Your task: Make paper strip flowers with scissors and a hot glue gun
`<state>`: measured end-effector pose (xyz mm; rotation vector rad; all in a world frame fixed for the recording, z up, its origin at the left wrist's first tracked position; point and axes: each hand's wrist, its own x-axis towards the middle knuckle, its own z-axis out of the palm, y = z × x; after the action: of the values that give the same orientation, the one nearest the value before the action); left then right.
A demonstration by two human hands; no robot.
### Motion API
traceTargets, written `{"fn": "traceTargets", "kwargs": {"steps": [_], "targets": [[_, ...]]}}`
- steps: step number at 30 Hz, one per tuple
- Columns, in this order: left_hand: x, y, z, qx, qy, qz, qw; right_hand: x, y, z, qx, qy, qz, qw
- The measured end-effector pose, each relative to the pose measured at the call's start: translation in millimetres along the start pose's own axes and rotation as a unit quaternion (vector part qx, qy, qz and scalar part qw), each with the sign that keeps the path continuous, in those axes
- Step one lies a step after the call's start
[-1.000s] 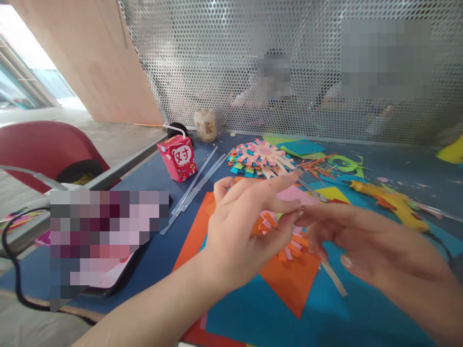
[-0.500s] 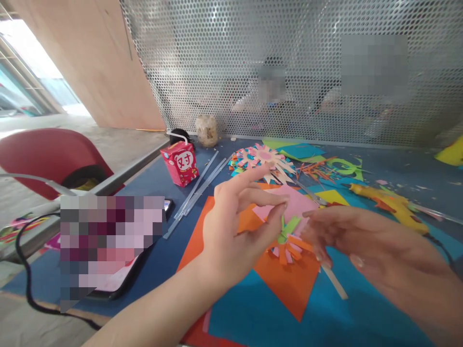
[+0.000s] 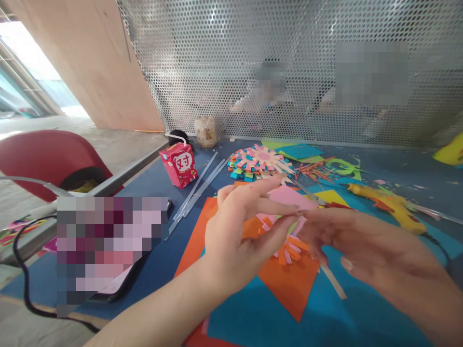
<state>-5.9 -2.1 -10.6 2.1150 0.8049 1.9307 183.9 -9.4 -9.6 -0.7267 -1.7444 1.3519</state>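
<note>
So over on the far left, a red chair is sitting next to the table, and a phone with a blurred-out screen is lying near the table's edge. A red drink box is standing upright behind it, straw poking out, with some clear sticks lying just beside it.

Then the left arm is reaching up from the bottom, wrist cocked, and the left hand is hovering over the papers, back of the hand showing. Its index finger is pointing forward, while the thumb and another finger are coming together at the tips. Can't tell if they're pinching anything.

Under that, the orange and pink fringed flower is resting on an orange sheet, partly hidden. A pale strip is sticking out below the right hand, which is angling in sideways, fingers bending, tips meeting the left's or nearly. Can't tell whether they're gripping anything either. A yellow glue gun is lying beyond it.
</note>
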Motion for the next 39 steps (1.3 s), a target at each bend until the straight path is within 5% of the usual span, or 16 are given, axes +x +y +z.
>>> {"fn": "traceTargets", "kwargs": {"steps": [5,15,24,33,39], "targets": [[-4,-3,-0.4,0.030,0.007,0.008,0.999,-5,-4,7,-0.085,0.016,-0.015,0.996],[0,-4,1.8,-0.039,0.070,-0.035,0.996,-3,-3,5,-0.043,-0.025,-0.013,0.999],[-2,-3,0.6,-0.025,0.028,-0.037,0.999,2,5,-4,-0.030,-0.038,-0.077,0.996],[-3,-1,1.3,-0.080,0.002,-0.059,0.995,1,2,-4,-0.024,-0.036,-0.050,0.998],[-8,-2,1.1,-0.059,0.001,-0.044,0.997,2,2,-6,-0.107,-0.031,-0.048,0.993]]}}
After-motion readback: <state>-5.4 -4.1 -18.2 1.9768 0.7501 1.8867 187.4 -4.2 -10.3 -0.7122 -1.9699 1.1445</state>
